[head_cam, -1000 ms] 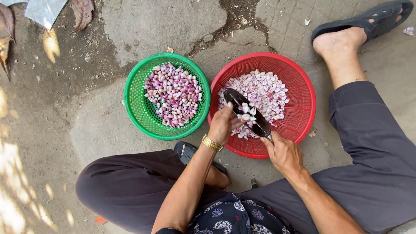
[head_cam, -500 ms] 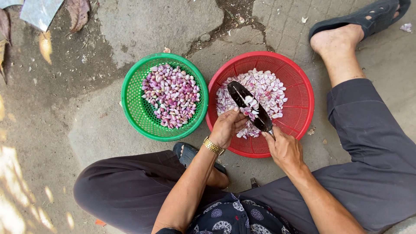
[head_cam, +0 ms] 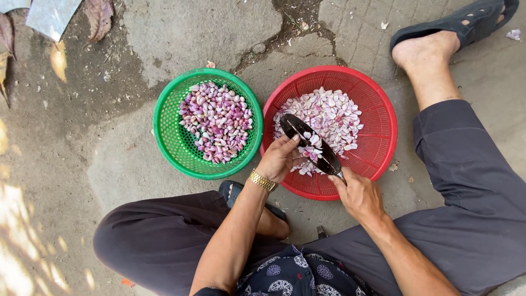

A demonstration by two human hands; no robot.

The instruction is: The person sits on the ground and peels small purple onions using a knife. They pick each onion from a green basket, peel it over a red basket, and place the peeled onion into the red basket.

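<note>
**Outdoors, at two baskets of shallots**

Here, seen from above on cracked concrete ground (head_cam: 181, 33): right hand (head_cam: 359, 194) clenched around the handle of a dark-bladed knife (head_cam: 312, 143), blade angled up and to the left over the near rim of a red plastic basket (head_cam: 383, 137). Stuck to the flat of the blade, several pale shallot pieces. Left hand (head_cam: 279, 159) curled over the blade's near edge, fingers bent and touching it; whether anything sits pinched between the fingertips, hard to tell. Around the left wrist, a gold watch (head_cam: 263, 180).

Inside the red basket, a heap of pale pink and white peelings (head_cam: 334, 112), piled toward the middle and just under the blade. Just beside it on the left, rims all but touching, a green plastic basket (head_cam: 167, 137) with a mound of purple and white shallots (head_cam: 216, 120).

Below the baskets, legs folded in dark trousers (head_cam: 471, 181), one foot tucked under in a dark sandal (head_cam: 230, 189), the other stretched out to the upper right in a second dark sandal (head_cam: 466, 19). At the top left corner, dry brown leaves (head_cam: 98, 13) beside a flat grey sheet (head_cam: 52, 16). Along the left edge, patches of sunlight.
</note>
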